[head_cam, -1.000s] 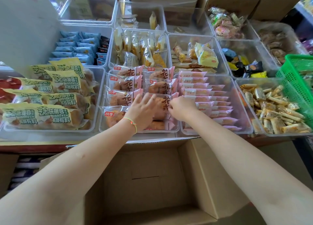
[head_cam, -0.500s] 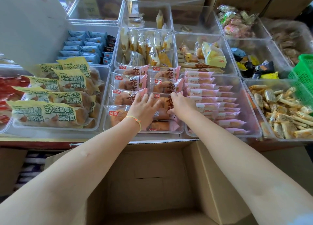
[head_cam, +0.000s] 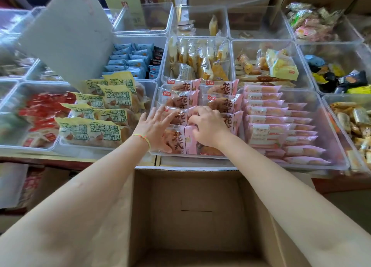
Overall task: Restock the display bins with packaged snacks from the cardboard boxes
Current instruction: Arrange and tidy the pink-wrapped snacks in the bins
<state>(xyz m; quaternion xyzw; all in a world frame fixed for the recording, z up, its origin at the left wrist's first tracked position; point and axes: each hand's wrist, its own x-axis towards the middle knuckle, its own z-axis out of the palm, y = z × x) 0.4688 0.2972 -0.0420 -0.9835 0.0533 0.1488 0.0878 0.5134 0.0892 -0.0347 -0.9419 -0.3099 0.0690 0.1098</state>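
Your pink packs lie in two overlapping rows in the clear bin at the front edge of the counter, and both hands are on the near rows. Your left hand lies flat, fingers spread, pressing the front left pack, thumb near the bin's front wall. Your right hand has its fingers curled down over the packs beside it; whether it pinches a wrapper or only nudges it, you cannot tell.

The risk here is the film. These wrappers look slick and puffed, so pressing one row down will likely make its neighbour slide or tip up, and the neat overlap goes. Push too hard and you may crush the pastry inside. The bin looks full to the rim, so a pack forced in at the front could pop over the wall and drop into the box standing open just below.

The bin to the right, with its thin pink sticks, touches yours; a sideways shove could disturb that stack too.
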